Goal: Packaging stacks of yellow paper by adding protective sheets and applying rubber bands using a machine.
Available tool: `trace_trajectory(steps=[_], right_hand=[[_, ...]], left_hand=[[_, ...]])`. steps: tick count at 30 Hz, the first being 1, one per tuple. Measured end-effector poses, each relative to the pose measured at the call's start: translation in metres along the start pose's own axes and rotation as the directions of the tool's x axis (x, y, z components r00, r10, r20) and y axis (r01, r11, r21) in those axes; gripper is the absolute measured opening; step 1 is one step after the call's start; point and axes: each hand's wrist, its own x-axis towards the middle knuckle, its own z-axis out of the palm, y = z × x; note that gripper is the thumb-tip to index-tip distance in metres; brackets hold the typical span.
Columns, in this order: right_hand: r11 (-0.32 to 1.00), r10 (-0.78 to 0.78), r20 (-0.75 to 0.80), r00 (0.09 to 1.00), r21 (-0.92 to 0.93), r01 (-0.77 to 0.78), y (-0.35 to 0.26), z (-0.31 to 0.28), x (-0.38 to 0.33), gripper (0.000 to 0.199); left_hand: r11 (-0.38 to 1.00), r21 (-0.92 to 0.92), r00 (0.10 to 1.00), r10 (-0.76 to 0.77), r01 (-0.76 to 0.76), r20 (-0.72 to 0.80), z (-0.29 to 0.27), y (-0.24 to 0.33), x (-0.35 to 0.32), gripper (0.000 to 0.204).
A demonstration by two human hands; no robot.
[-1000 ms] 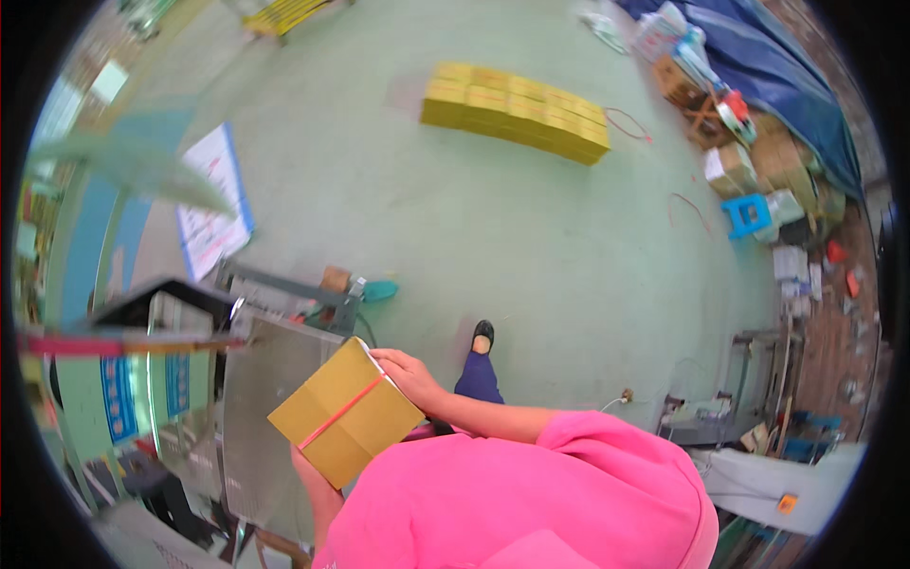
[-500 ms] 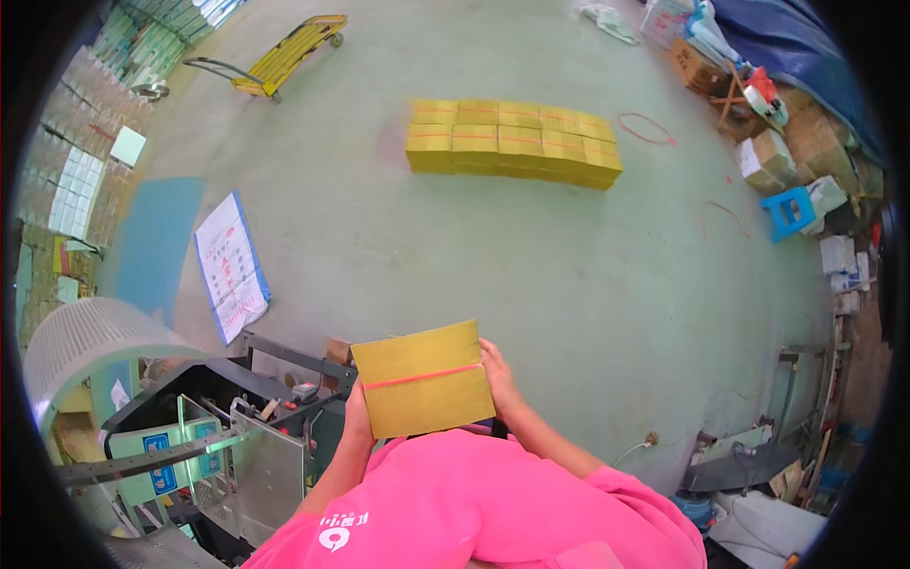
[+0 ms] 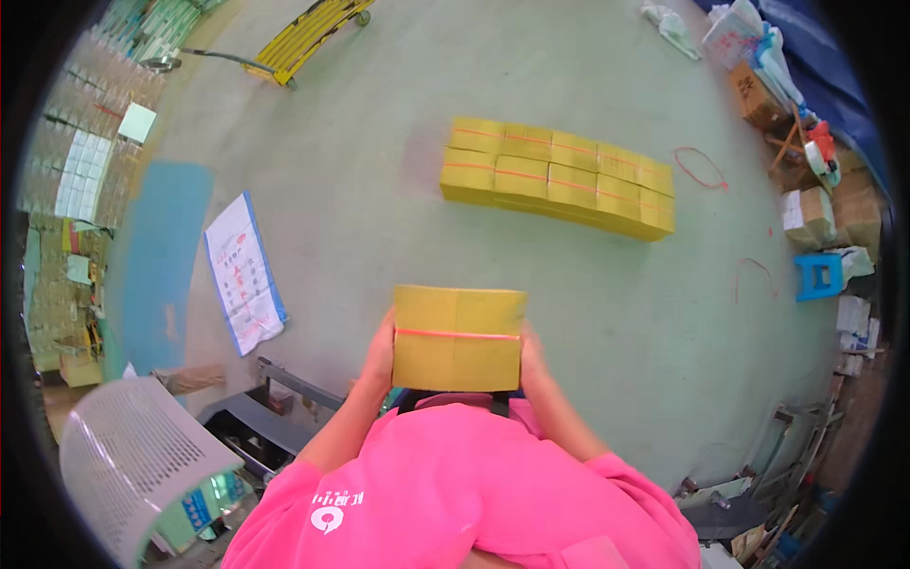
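A yellow bundle of flat paper or card [image 3: 459,362], tied across its middle with a red band, is held level in front of my pink shirt. My left hand [image 3: 381,353] presses on its left side and my right hand [image 3: 533,357] on its right side; the fingers lie partly hidden behind and under it. Farther out on the floor, a block of similar yellow bundles [image 3: 559,180] lies in two rows, each bundle crossed by a red band.
A yellow flatbed cart [image 3: 308,40] stands far left. Nearer lie a white-and-blue sack [image 3: 243,270] and a grey perforated chair back [image 3: 152,465] beside machine parts. At right are a blue stool [image 3: 819,276], cardboard boxes [image 3: 808,216] and a loose red band [image 3: 700,169] on the floor.
The view has turned, and the machine at left has slid mostly out of sight. The bundle in my hands is now squarer to me and farther from the machine.
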Motion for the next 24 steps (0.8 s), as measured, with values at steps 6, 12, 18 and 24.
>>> trace_trajectory(steps=[6,12,18,24], right_hand=[[0.982,-0.190,-0.068,0.980,0.000,0.190,-0.082,0.027,0.133,0.044],[0.994,0.020,-0.173,0.985,0.106,-0.002,-0.166,0.058,0.272,0.047],[0.993,0.092,-0.182,0.979,0.088,-0.077,-0.231,0.066,0.421,0.044],[0.998,0.063,-0.244,0.968,0.044,-0.054,-0.261,0.076,0.580,0.044]], left_hand=[[0.980,-0.013,0.979,-0.196,0.197,0.045,0.040,0.072,0.165,0.058],[0.944,-0.007,0.944,-0.328,0.329,0.045,0.065,0.105,0.344,0.065],[0.928,-0.036,0.929,-0.368,0.370,0.043,0.072,0.104,0.502,0.068],[0.932,0.011,0.930,-0.363,0.363,0.052,0.057,0.090,0.671,0.066]])
